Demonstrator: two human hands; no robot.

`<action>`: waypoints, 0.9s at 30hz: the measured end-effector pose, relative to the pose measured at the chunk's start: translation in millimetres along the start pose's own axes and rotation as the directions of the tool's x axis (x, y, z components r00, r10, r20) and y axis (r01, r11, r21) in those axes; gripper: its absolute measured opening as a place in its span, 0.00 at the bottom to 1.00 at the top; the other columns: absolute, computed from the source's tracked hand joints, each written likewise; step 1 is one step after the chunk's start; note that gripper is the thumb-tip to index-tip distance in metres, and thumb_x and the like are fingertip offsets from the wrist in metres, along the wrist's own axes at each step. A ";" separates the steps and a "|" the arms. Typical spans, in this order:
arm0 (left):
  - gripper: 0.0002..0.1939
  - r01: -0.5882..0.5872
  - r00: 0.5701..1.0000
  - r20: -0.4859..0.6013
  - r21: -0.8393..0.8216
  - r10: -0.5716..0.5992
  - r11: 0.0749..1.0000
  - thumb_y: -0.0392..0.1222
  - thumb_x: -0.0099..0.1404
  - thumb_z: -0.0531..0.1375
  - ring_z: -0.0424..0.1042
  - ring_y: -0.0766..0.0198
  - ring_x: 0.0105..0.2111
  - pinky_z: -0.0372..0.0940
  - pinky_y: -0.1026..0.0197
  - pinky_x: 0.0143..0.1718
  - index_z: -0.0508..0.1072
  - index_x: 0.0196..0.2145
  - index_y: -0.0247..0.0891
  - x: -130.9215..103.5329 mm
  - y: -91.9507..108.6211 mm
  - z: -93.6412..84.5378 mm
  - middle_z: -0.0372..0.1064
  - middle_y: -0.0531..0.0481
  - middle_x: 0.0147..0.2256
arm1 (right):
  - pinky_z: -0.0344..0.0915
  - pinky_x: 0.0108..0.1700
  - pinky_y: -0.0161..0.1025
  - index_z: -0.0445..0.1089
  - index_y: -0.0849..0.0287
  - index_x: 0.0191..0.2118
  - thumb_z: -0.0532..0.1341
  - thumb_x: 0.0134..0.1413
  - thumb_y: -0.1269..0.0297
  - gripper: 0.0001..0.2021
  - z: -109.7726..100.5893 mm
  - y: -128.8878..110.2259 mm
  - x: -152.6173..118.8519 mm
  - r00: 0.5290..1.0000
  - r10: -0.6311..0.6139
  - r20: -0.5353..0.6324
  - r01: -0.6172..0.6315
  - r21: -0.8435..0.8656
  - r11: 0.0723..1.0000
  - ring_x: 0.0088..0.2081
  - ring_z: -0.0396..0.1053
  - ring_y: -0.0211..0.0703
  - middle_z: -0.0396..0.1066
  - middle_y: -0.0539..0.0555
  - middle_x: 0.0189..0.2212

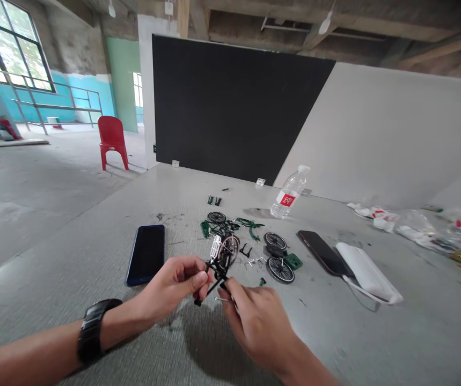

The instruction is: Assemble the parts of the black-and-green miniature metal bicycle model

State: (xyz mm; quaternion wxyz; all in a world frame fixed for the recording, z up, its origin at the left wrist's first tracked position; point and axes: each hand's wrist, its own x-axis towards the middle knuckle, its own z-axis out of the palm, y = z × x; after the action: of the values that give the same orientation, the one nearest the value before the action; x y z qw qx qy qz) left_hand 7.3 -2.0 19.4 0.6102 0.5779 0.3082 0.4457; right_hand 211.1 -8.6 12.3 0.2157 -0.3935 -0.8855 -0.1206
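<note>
Above the grey table, a small black model bicycle (229, 254) with a white rack or basket (216, 247) is held between both hands. My left hand (177, 281) pinches its black frame from the left, fingers closed. My right hand (254, 316) grips its lower right part, and a thin metal piece (222, 299) sticks out from those fingers. Just beyond the hands lie loose model parts: a spoked wheel (216, 217), green frame pieces (250, 224), two more wheels (280, 269) and a green box-shaped part (293, 261).
A dark blue phone (146, 254) lies left of the hands. To the right are another phone (319, 252) and a white power bank (367, 272) with a cable. A water bottle (288, 195) stands near the black and white panel (234, 107). Plastic waste (415, 228) lies far right.
</note>
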 end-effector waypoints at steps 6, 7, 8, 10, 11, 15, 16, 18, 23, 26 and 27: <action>0.19 0.012 0.999 0.042 -0.005 -0.012 1.000 0.55 0.63 0.62 0.63 0.66 0.25 0.59 0.62 0.31 0.70 0.27 0.35 -2.0 -0.4 2.3 0.67 0.52 0.23 | 0.46 0.22 0.37 0.61 0.57 0.37 0.48 0.68 0.61 0.10 -6.1 9.7 4.2 0.988 0.134 -0.071 -0.128 0.076 0.989 0.16 0.67 0.37 0.72 0.46 0.19; 0.19 0.012 0.999 0.030 -0.011 -0.011 1.000 0.55 0.64 0.62 0.62 0.67 0.25 0.59 0.62 0.31 0.70 0.28 0.35 -1.9 -1.0 2.0 0.66 0.52 0.23 | 0.46 0.22 0.37 0.61 0.57 0.36 0.47 0.68 0.62 0.10 -5.5 11.0 3.6 0.992 0.117 -0.036 -0.114 0.068 0.991 0.16 0.67 0.37 0.72 0.47 0.20; 0.18 0.015 1.000 0.021 -0.016 -0.015 1.000 0.54 0.64 0.62 0.62 0.67 0.25 0.59 0.62 0.31 0.71 0.28 0.35 -1.7 -1.6 1.5 0.66 0.52 0.23 | 0.45 0.23 0.38 0.61 0.57 0.36 0.47 0.68 0.63 0.10 -4.2 11.7 2.6 0.995 0.101 -0.002 -0.101 0.051 0.994 0.16 0.67 0.38 0.73 0.47 0.20; 0.18 0.007 1.000 0.008 -0.036 -0.006 0.999 0.53 0.64 0.62 0.62 0.67 0.26 0.58 0.63 0.32 0.71 0.28 0.34 -0.8 -2.5 -0.2 0.67 0.52 0.24 | 0.44 0.23 0.38 0.63 0.57 0.37 0.47 0.67 0.65 0.09 -0.1 11.5 0.3 0.994 0.097 0.044 -0.098 0.014 0.995 0.16 0.67 0.39 0.73 0.48 0.19; 0.17 -0.006 1.000 0.002 -0.057 0.006 0.998 0.52 0.64 0.62 0.63 0.67 0.26 0.58 0.63 0.33 0.70 0.28 0.34 -0.2 -2.6 -1.2 0.67 0.52 0.24 | 0.44 0.23 0.38 0.63 0.57 0.38 0.48 0.66 0.66 0.09 2.2 11.1 -0.7 0.993 0.104 0.059 -0.104 0.008 0.995 0.17 0.68 0.39 0.73 0.48 0.20; 0.15 -0.050 0.998 -0.049 -0.159 0.042 0.986 0.48 0.65 0.63 0.62 0.68 0.27 0.57 0.64 0.33 0.69 0.28 0.35 1.0 -0.4 -4.9 0.67 0.53 0.25 | 0.47 0.23 0.37 0.65 0.56 0.37 0.52 0.63 0.66 0.06 5.9 12.1 -2.1 0.990 0.130 0.055 -0.132 0.053 0.990 0.17 0.67 0.38 0.71 0.45 0.18; 0.14 -0.045 0.998 -0.057 -0.169 0.036 0.985 0.48 0.65 0.63 0.62 0.69 0.27 0.56 0.64 0.32 0.69 0.28 0.35 1.0 0.1 -5.3 0.66 0.53 0.24 | 0.48 0.22 0.36 0.65 0.56 0.36 0.53 0.63 0.65 0.06 4.9 13.5 -1.7 0.991 0.131 0.012 -0.131 0.074 0.989 0.16 0.65 0.36 0.68 0.44 0.17; 0.14 -0.031 0.998 -0.061 -0.177 0.021 0.984 0.47 0.65 0.63 0.62 0.68 0.26 0.56 0.64 0.32 0.70 0.29 0.35 0.7 0.6 -5.2 0.66 0.54 0.24 | 0.50 0.22 0.34 0.66 0.58 0.39 0.53 0.64 0.62 0.07 1.6 17.0 -0.6 0.988 0.120 -0.099 -0.110 0.098 0.989 0.15 0.63 0.34 0.65 0.43 0.15; 0.14 0.024 1.000 0.007 -0.260 -0.023 0.965 0.47 0.63 0.65 0.61 0.69 0.24 0.55 0.65 0.30 0.71 0.28 0.34 0.3 0.1 -1.7 0.66 0.53 0.23 | 0.50 0.22 0.35 0.68 0.57 0.44 0.49 0.69 0.64 0.11 -4.3 25.0 0.4 0.984 -0.018 -0.179 0.015 -0.020 1.000 0.17 0.65 0.34 0.70 0.44 0.18; 0.13 0.052 0.999 0.019 -0.326 -0.048 0.944 0.46 0.61 0.67 0.60 0.71 0.24 0.54 0.66 0.29 0.71 0.28 0.33 0.4 0.4 -0.1 0.66 0.54 0.23 | 0.51 0.24 0.36 0.69 0.57 0.43 0.48 0.69 0.67 0.12 -3.9 28.4 -1.4 0.986 -0.086 -0.146 0.078 -0.062 0.995 0.19 0.67 0.35 0.74 0.47 0.23; 0.13 0.063 0.998 0.023 -0.341 -0.059 0.938 0.46 0.61 0.67 0.60 0.71 0.24 0.54 0.67 0.29 0.71 0.28 0.33 0.5 0.4 0.1 0.65 0.54 0.23 | 0.52 0.24 0.37 0.69 0.58 0.43 0.48 0.69 0.67 0.13 -3.6 29.1 -1.9 0.985 -0.107 -0.135 0.098 -0.075 0.992 0.20 0.67 0.36 0.74 0.47 0.24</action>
State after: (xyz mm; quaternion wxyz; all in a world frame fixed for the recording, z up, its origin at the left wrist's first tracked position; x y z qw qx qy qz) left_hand 7.5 -1.6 19.9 0.7167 0.4563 0.2401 0.4697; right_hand 235.0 8.0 15.9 0.2569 -0.3452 -0.8828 -0.1886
